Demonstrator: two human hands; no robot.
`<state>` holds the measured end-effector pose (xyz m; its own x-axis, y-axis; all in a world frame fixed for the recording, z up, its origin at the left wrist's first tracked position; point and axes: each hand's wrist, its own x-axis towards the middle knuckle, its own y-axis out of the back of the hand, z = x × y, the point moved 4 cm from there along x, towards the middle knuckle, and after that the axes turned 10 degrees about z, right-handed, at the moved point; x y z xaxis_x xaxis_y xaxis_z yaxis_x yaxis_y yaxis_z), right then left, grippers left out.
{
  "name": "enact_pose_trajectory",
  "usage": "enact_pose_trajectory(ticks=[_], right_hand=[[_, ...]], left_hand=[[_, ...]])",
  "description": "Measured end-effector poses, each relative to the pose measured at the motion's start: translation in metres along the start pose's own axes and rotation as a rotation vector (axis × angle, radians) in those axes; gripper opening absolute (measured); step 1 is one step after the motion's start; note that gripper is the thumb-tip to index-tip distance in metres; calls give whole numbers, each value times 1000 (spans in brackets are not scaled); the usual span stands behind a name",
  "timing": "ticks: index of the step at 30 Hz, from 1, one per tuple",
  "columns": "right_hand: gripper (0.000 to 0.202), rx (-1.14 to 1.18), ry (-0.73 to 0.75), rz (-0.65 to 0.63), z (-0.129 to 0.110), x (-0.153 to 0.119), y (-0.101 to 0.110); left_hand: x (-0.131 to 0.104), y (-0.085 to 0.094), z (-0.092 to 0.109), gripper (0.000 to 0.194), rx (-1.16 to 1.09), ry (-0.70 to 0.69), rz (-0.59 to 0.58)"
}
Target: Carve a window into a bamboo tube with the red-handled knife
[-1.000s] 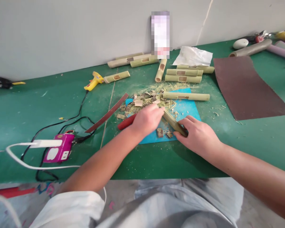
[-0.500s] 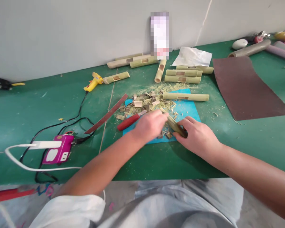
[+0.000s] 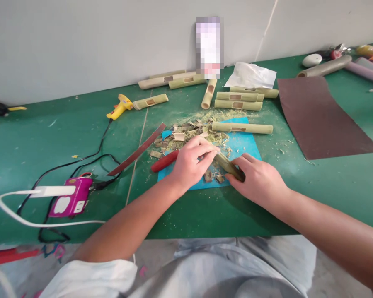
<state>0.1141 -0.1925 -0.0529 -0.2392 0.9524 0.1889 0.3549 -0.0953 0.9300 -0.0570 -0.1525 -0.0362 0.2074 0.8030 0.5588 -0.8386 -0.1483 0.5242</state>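
In my right hand the near end of a bamboo tube is gripped between thumb and fingers. My left hand is closed in a pinch at the tube's far end, and its fingers cover that end. The tube lies slanted above a blue sheet. Beside my left hand is a red-handled knife, its blade hidden by the hand. A heap of bamboo chips and shavings lies just past my fingers. Another bamboo tube with a cut window rests across the sheet's far part.
More cut bamboo tubes lie toward the wall, near a propped phone. On the left are a yellow glue gun, a sandpaper strip and a magenta power adapter with cables. A brown sandpaper sheet lies right.
My left hand has moved slightly forward along the tube to its far end and now covers the knife's blade. My right hand keeps its grip. The view has shifted slightly.
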Motion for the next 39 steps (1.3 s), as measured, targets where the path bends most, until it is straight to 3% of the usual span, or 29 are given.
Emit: enact_pose_trajectory(ticks=[4, 7, 11, 18, 26, 29, 35, 37, 39], right_hand=[[27, -22, 0, 1, 2, 1, 1], [29, -10, -7, 0, 3, 2, 1], [29, 28, -29, 24, 4, 3, 3], [29, 50, -39, 28, 5, 6, 6], [26, 59, -31, 26, 6, 6, 4], [26, 59, -37, 7, 6, 6, 3], [25, 73, -43, -14, 8, 6, 3], [26, 61, -48, -15, 9, 6, 3], [28, 48, -44, -11, 10, 6, 3]], left_hand=[[-2, -6, -12, 16, -243, 415, -20], [-6, -9, -18, 19, -385, 613, -11], [-7, -9, -19, 20, -505, 709, -11], [-7, -12, -20, 21, -549, 744, -59], [-5, -8, -22, 18, -424, 659, -5], [-5, -5, -19, 16, -286, 491, -9], [1, 4, -4, 15, 102, 5, -28], [10, 16, -1, 19, 220, -59, -38], [23, 39, -7, 21, 343, -28, -10]])
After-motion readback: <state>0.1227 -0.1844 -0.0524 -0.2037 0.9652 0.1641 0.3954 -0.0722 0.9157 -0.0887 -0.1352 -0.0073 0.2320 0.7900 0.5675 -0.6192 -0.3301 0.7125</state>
